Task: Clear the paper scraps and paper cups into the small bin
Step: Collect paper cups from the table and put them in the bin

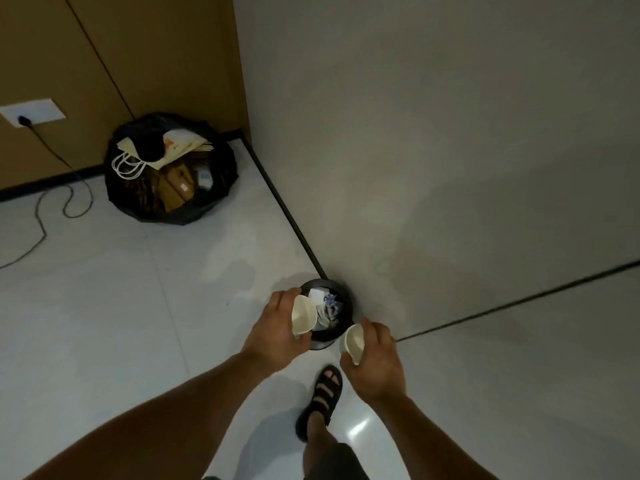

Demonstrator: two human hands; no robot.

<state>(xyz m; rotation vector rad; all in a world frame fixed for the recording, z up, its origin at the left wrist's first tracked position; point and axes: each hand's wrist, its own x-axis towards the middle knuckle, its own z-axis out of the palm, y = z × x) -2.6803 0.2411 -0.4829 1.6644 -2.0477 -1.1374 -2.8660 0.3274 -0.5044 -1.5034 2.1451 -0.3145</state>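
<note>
A small black bin [341, 332] stands on the floor against the wall's base, with crumpled paper scraps [325, 304] inside it. My left hand [275, 332] grips a white paper cup [304, 315], tilted with its mouth facing right, over the bin's left rim. My right hand [375, 362] grips a second white paper cup [353, 339], just outside the bin's near right edge, its mouth turned toward the bin.
A large black-bagged bin [221, 195] holding cardboard and a paper bag stands in the far corner. A black cable [41, 220] trails from a wall socket [33, 112] across the floor. My sandalled foot [323, 396] is just behind the small bin. The grey wall [433, 133] runs right.
</note>
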